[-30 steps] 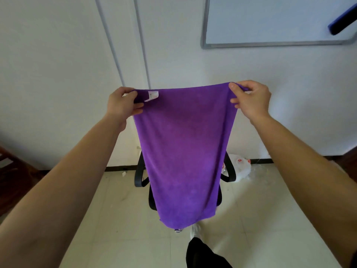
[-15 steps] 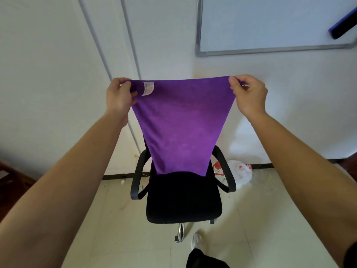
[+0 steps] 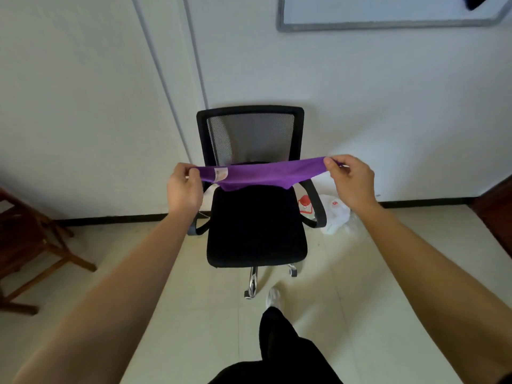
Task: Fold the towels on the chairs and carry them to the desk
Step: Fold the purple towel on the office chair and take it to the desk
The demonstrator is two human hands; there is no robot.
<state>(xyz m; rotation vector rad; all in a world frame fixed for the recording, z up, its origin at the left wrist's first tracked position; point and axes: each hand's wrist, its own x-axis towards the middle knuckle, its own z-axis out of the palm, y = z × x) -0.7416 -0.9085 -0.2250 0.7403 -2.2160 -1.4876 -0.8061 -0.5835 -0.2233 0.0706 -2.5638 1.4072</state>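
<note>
A purple towel [image 3: 263, 174] with a white label near its left corner is stretched between my two hands, just above the back of a black office chair's seat [image 3: 256, 231]. My left hand [image 3: 184, 187] pinches the towel's left corner. My right hand [image 3: 350, 181] pinches the right corner. Only a narrow band of the towel shows; the rest lies flat away from me or is hidden. The chair's mesh backrest [image 3: 250, 134] stands behind it against the wall.
A white plastic bag [image 3: 333, 214] lies on the tiled floor right of the chair. A brown wooden stand [image 3: 30, 245] is at the left. A whiteboard [image 3: 388, 12] hangs on the wall above. My leg and shoe [image 3: 273, 297] are in front of the chair.
Both hands have lowered the towel from chest height down to the chair seat. The hanging length that covered the chair no longer shows, and the backrest is now in sight.
</note>
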